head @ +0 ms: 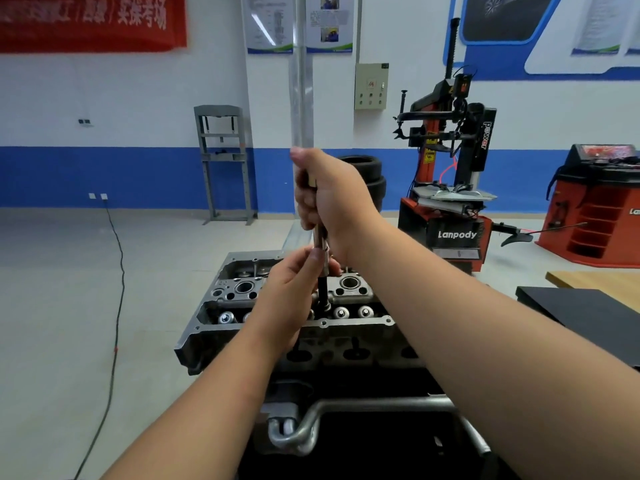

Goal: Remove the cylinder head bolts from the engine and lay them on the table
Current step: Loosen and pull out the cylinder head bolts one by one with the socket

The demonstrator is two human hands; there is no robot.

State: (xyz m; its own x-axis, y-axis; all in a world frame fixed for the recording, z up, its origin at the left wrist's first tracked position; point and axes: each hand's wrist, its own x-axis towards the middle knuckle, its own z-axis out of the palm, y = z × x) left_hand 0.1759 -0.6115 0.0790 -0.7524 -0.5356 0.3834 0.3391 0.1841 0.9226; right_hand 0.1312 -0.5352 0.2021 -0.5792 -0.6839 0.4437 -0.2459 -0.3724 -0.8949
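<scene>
The right hand [332, 199] has a closed grip round the upper part of a long socket wrench [320, 237] that stands nearly upright over the engine's cylinder head [349, 289]; its fingers wrap the handle fully, the thumb lying up along the shaft; the left hand [294, 292] pinches the lower shaft just below the right, thumb and fingertips closed on the metal where the bright section meets the dark extension [322, 292]; that extension runs down into a recess between the valve gear near the middle of the head; the bolt itself is hidden at the tool's tip, so whether it is seated or lifted cannot be told; a tall blurred bar rising above the right hand may be the tool's upper end or a pillar behind it, and the two cannot be separated.

A red and black tyre changer [450, 202] behind the engine reads "Lanpody" on its base and "power" on its column; the red machine [602, 209] at the far right shows only "La", cut off by the frame edge; a red banner [90, 20] at the upper left carries white Chinese characters, blurred, ending roughly in 实操考场; the wall posters are too soft to read; a wooden tabletop [595, 280] with a dark mat [571, 306] sits to the right, partly cut off by the right forearm and the frame.
</scene>
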